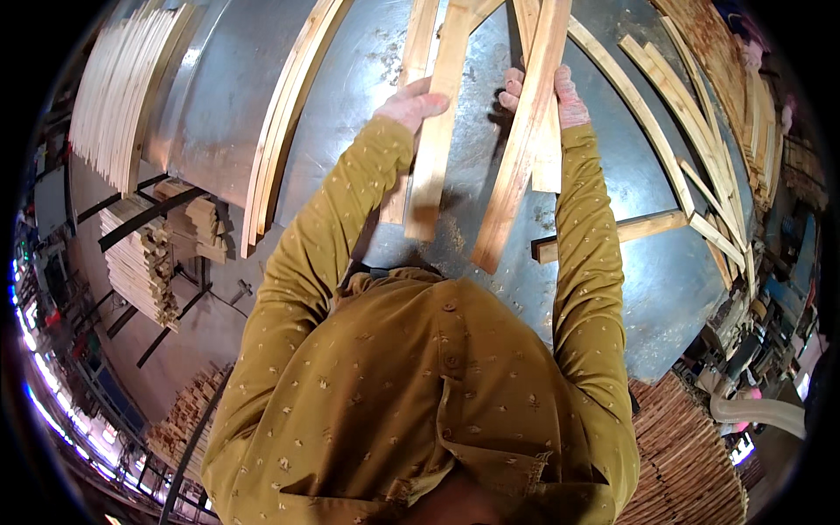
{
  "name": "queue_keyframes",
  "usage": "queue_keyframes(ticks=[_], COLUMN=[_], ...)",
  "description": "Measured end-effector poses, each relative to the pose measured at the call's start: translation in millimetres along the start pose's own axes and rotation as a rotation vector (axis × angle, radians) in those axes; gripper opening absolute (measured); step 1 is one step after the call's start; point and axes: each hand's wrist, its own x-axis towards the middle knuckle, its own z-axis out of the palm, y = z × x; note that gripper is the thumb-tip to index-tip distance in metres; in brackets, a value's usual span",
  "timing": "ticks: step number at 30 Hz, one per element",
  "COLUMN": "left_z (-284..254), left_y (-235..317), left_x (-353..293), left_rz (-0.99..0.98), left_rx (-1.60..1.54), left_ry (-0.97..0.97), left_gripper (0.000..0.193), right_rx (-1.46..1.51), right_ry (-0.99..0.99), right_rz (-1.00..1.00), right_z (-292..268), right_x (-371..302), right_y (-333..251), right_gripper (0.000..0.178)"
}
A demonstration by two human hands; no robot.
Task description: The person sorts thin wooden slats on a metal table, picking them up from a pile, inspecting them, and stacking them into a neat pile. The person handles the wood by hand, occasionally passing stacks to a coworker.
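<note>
My left hand (415, 105) is closed round wooden strips, with its thumb over a pale wooden strip (435, 149). A second strip (394, 203) lies beneath, mostly hidden by that hand and the upper piece. My right hand (570, 98) grips another pair from both sides; its fingertips show on the left edge. On top of that pair is a long tilted wooden strip (514, 166), which crosses a shorter-looking strip (547, 162). The far ends of all these pieces run out of the picture's top. All are above or on a shiny metal table (350, 87).
Long strips (284, 122) lie on the table at left, beside a stack of slats (118, 96). Several narrow strips (691, 105) lie at right, near a crosswise piece (647, 226). More wood stacks (140, 262) stand off the left edge, and a slatted pile (682, 455) at lower right.
</note>
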Motion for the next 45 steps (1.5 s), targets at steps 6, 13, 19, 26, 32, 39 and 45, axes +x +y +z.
queue_keyframes(ticks=[6,13,19,26,32,39,45], left_z=[31.2,36.3,57.0,71.9,73.7,12.8,-18.1], left_y=[13.8,-0.1,-21.8,55.3,69.9,23.6,-56.6], left_x=[-8.1,11.9,19.2,94.0,130.6,15.6,-86.6], left_rz=[-0.031,0.100,0.394,0.690,0.153,-0.178,-0.134], left_rx=[-0.261,-0.369,0.554,1.677,1.714,-0.529,0.173], left_ry=[-0.122,-0.263,-0.160,0.488,0.242,-0.550,0.188], left_gripper=[0.066,0.066,0.046,0.087,0.072,0.053,0.046], right_rx=[-0.193,-0.189,-0.505,-0.058,-0.275,-0.149,-0.125], right_ry=[0.183,0.244,0.303,-0.035,0.256,0.349,0.376], right_rz=[-0.049,-0.138,-0.311,-0.077,-0.181,-0.247,-0.292], right_z=[9.4,-0.4,8.2,-29.9,-36.3,-42.8,-29.7], right_x=[8.6,53.4,40.2,-6.7,-31.7,-28.8,-24.9], right_y=[-0.9,-6.1,13.2,-2.4,-39.0,-35.2,-18.1], right_gripper=[0.047,0.047,0.047,0.060,0.048,0.040,0.043])
